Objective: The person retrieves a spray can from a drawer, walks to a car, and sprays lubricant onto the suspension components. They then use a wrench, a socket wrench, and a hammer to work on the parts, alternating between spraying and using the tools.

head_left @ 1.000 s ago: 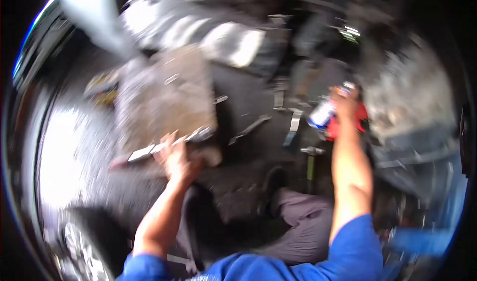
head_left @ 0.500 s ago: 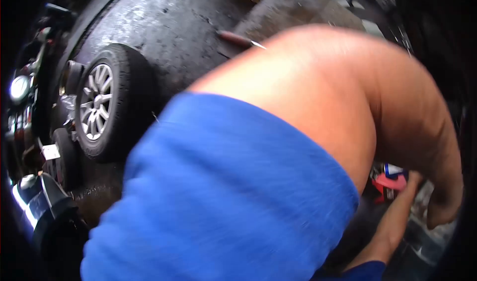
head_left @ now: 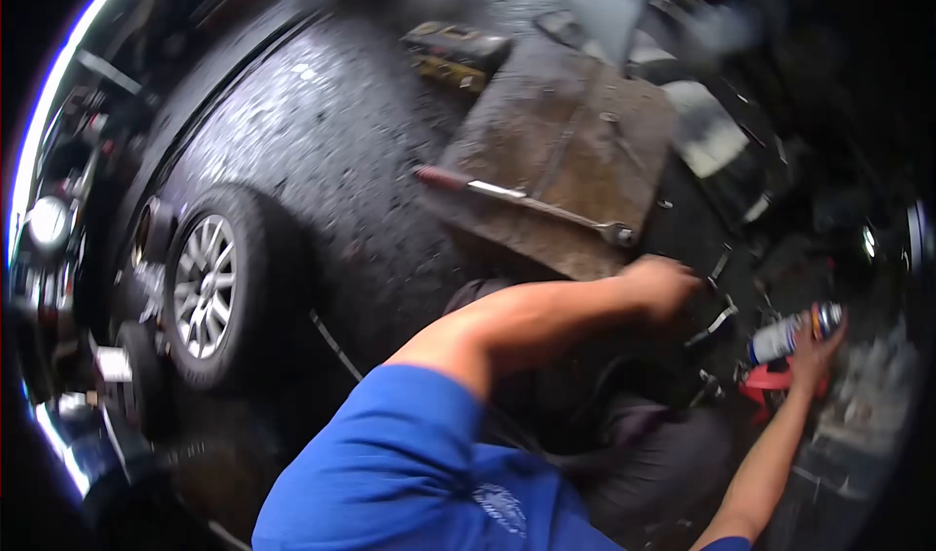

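Observation:
My right hand (head_left: 811, 350) is wrapped round a spray can (head_left: 775, 340) with a white and blue body, which lies tilted over a red object (head_left: 765, 380) I cannot identify. My left hand (head_left: 661, 286) is curled and blurred, by the near right edge of a worn brown board (head_left: 556, 132). Whether anything is inside its fingers is hidden. Across that board lies a long-handled ratchet (head_left: 531, 200) with a red grip, its head not far from my left hand. A smaller wrench (head_left: 621, 139) rests further up the board.
On the left stands a wheel (head_left: 207, 288) with a silver spoked rim. A dark and yellow case (head_left: 456, 52) sits beyond the board. Several loose metal tools (head_left: 720, 325) are scattered between my hands. A pale panel (head_left: 606, 3) juts in at the top.
My left arm has swung away from close to the camera and from the right side, back toward the board. The spray can in my right hand now shows more fully.

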`<state>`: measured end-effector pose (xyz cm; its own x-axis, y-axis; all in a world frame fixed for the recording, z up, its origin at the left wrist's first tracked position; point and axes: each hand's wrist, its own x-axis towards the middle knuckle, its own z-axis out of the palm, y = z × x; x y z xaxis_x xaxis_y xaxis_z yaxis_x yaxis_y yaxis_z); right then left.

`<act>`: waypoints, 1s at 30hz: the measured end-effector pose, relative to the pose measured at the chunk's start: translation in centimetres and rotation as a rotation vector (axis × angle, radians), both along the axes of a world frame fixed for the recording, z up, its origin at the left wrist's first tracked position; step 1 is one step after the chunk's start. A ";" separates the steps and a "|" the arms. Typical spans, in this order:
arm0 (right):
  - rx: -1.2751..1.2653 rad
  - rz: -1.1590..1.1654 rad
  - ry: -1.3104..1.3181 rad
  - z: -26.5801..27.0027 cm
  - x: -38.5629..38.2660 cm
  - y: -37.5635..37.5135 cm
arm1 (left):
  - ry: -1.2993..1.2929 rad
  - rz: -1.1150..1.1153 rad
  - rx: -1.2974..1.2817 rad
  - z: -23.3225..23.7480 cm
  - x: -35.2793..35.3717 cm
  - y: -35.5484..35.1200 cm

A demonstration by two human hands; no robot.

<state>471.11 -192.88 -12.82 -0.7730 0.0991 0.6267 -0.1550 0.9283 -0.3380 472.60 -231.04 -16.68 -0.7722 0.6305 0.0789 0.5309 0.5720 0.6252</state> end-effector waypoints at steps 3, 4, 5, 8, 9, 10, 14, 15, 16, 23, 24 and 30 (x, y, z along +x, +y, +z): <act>-0.255 0.222 -0.044 3.3 0.6 -6.5 | 0.327 0.376 0.162 -5.7 2.5 -5.5; -0.309 0.325 -0.063 3.7 0.0 -8.5 | 0.348 0.496 0.134 -5.5 2.6 -7.0; -0.365 0.426 -0.088 4.2 -0.5 -10.5 | 0.368 0.563 0.041 -5.6 2.7 -8.6; -0.427 0.753 -0.132 4.7 -2.4 -18.0 | 0.444 0.686 -0.063 -6.2 2.2 -11.7; -0.498 0.844 -0.152 4.4 -3.6 -20.3 | 0.470 0.721 -0.114 -6.4 1.9 -12.1; -0.496 0.860 -0.137 3.5 -5.4 -22.2 | 0.451 0.750 -0.117 -6.6 1.6 -12.4; -0.388 0.779 -0.111 -0.5 -10.8 -29.5 | 0.403 0.836 -0.134 -8.3 1.0 -12.5; -0.307 0.739 -0.063 -1.1 -11.5 -31.0 | 0.396 0.854 -0.141 -8.5 0.8 -12.4; -0.247 0.678 -0.083 -1.3 -11.4 -32.2 | 0.394 0.884 -0.143 -8.9 0.7 -12.3; -0.145 0.605 -0.370 -0.3 -12.5 -34.4 | 0.380 0.885 -0.209 -9.7 0.5 -12.6; -0.153 0.619 -0.366 0.1 -12.7 -33.5 | 0.370 0.884 -0.217 -9.7 0.5 -12.6; -0.093 0.383 -0.494 2.9 -11.2 -24.7 | 0.356 0.882 -0.234 -10.0 0.5 -12.6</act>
